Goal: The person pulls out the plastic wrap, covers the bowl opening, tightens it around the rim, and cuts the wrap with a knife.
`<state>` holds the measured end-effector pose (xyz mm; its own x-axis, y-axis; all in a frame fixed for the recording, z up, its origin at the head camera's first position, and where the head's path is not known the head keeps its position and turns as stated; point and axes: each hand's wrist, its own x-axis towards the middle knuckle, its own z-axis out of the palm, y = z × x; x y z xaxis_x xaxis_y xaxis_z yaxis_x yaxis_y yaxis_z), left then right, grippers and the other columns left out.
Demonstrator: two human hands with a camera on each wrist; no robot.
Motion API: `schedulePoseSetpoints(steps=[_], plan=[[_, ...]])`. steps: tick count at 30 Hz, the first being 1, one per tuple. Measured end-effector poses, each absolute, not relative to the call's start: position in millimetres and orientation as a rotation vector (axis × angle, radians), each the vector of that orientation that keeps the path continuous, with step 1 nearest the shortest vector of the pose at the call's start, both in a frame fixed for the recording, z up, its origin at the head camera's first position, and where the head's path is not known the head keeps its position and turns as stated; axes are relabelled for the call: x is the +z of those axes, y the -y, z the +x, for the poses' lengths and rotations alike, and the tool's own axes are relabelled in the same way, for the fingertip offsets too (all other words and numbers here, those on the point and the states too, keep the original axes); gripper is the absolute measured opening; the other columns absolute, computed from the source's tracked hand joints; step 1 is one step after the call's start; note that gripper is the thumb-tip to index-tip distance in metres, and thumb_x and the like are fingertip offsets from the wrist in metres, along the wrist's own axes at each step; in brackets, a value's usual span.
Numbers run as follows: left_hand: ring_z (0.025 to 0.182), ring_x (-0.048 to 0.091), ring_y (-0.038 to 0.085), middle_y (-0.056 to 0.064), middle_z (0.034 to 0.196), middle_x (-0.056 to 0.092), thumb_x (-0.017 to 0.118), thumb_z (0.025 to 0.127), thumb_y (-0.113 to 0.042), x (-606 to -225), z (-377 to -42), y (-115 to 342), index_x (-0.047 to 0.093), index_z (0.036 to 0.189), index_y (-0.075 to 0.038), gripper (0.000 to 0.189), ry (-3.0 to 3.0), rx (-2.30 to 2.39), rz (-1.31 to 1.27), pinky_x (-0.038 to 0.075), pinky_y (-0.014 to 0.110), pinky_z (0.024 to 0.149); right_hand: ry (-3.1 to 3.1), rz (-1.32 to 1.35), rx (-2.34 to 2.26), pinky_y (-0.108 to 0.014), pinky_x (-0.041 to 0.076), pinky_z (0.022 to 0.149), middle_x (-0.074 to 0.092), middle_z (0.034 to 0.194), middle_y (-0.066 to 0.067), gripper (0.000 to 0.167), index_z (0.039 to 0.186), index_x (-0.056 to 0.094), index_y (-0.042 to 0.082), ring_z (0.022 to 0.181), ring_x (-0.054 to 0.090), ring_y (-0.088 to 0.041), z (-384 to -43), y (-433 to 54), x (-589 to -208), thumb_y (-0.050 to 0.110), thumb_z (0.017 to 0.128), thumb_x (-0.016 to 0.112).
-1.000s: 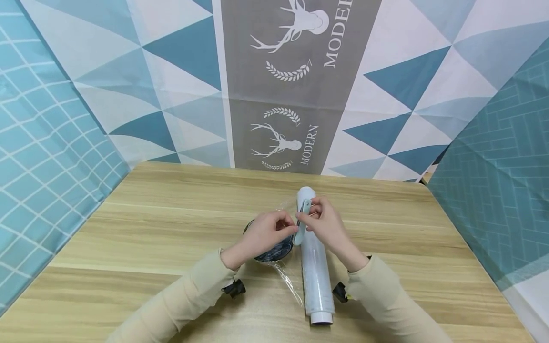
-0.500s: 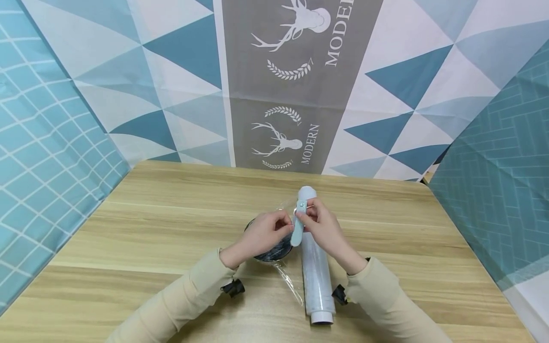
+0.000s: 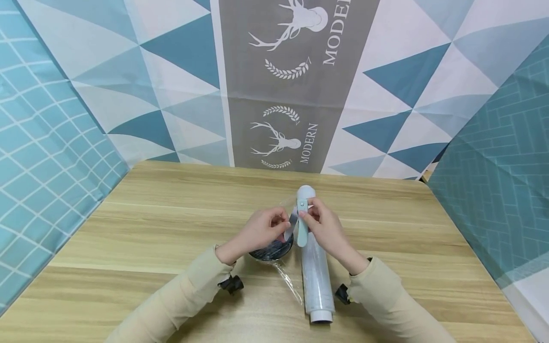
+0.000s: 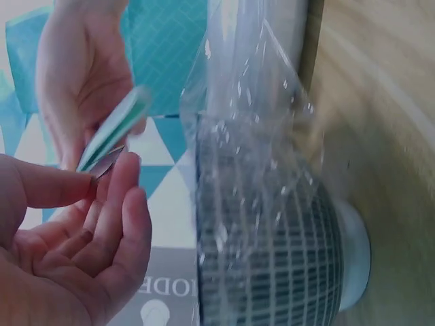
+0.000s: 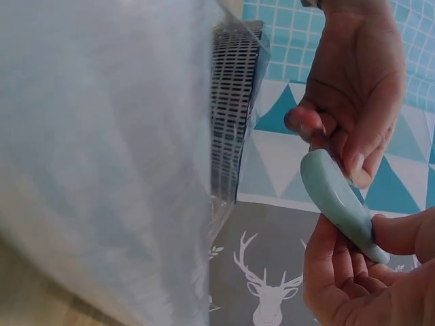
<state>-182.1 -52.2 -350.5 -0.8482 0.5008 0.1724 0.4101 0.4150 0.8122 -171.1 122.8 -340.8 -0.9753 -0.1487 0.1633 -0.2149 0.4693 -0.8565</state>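
Observation:
A folding knife (image 3: pixel 302 233) with a mint green handle is held above the wrap roll, its blade (image 3: pixel 292 224) swung partly out of the handle. My right hand (image 3: pixel 327 229) grips the handle near the pivot end, thumb on one side and fingers on the other. The thumb and fingertips of my left hand (image 3: pixel 265 229) pinch the blade, as the left wrist view also shows. Below my left hand stands a dark bowl (image 4: pixel 272 231) with a light grid pattern and a white foot. Clear plastic wrap (image 4: pixel 251 81) covers its top and hangs past the rim.
A thick roll of plastic wrap (image 3: pixel 316 276) lies lengthwise just right of the bowl, under my right hand. Everything rests on a wooden table (image 3: pixel 171 228), with patterned cloth walls (image 3: pixel 274 133) behind and at both sides.
The blade now shows apart from the handle, angled out to the left. My left hand has moved slightly left with it, while the handle has turned to show its broad side.

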Motion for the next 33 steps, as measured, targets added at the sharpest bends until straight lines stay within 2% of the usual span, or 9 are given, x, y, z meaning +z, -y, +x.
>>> schedulePoseSetpoints(steps=[4, 8, 12, 15, 22, 33], plan=[[0.056, 0.057, 0.016, 0.005, 0.064, 0.060, 0.057, 0.086, -0.009, -349, -186, 58, 0.057, 0.081, -0.008, 0.006, -2.655, 1.346, 0.863, 0.042, 0.021, 0.052, 2.667, 0.338, 1.432, -0.024, 0.046, 0.059, 0.061, 0.078, -0.009, 0.021, 0.110, 0.053, 0.001, 0.065, 0.053, -0.013, -170, -128, -342, 0.009, 0.090, 0.054], [0.057, 0.047, 0.008, 0.000, 0.065, 0.056, 0.059, 0.085, -0.010, -347, -189, 61, 0.059, 0.079, -0.008, 0.006, -2.722, 1.319, 0.871, 0.039, 0.020, 0.054, 2.683, 0.362, 1.435, -0.028, 0.050, 0.065, 0.062, 0.081, -0.012, 0.025, 0.115, 0.051, 0.000, 0.072, 0.060, -0.016, -167, -132, -343, 0.008, 0.091, 0.051], [0.058, 0.045, 0.007, -0.002, 0.067, 0.056, 0.059, 0.085, -0.011, -343, -191, 62, 0.060, 0.079, -0.009, 0.006, -2.771, 1.303, 0.817, 0.039, 0.020, 0.055, 2.683, 0.342, 1.664, -0.032, 0.054, 0.060, 0.057, 0.084, -0.020, 0.027, 0.120, 0.046, 0.001, 0.067, 0.065, -0.022, -164, -134, -343, 0.007, 0.094, 0.046], [0.058, 0.045, 0.008, -0.002, 0.067, 0.054, 0.058, 0.085, -0.011, -341, -194, 63, 0.060, 0.080, -0.008, 0.006, -2.797, 1.306, 0.781, 0.039, 0.021, 0.055, 2.693, 0.353, 1.707, -0.036, 0.054, 0.058, 0.054, 0.080, -0.018, 0.024, 0.118, 0.046, 0.003, 0.061, 0.063, -0.022, -162, -134, -342, 0.007, 0.095, 0.045], [0.057, 0.042, 0.010, -0.002, 0.065, 0.050, 0.060, 0.085, -0.011, -336, -198, 66, 0.061, 0.079, -0.008, 0.006, -2.870, 1.270, 0.798, 0.036, 0.023, 0.054, 2.719, 0.476, 1.527, -0.022, 0.041, 0.047, 0.054, 0.068, -0.008, 0.018, 0.110, 0.052, 0.005, 0.052, 0.048, -0.011, -161, -137, -344, 0.007, 0.093, 0.047], [0.067, 0.045, 0.014, 0.001, 0.073, 0.052, 0.061, 0.084, -0.010, -326, -201, 62, 0.062, 0.077, -0.009, 0.007, -2.992, 1.158, 0.823, 0.039, 0.026, 0.060, 2.813, 0.635, 1.322, -0.021, 0.037, 0.045, 0.049, 0.062, 0.001, 0.019, 0.110, 0.056, 0.008, 0.051, 0.043, -0.006, -158, -142, -344, 0.006, 0.092, 0.049]])
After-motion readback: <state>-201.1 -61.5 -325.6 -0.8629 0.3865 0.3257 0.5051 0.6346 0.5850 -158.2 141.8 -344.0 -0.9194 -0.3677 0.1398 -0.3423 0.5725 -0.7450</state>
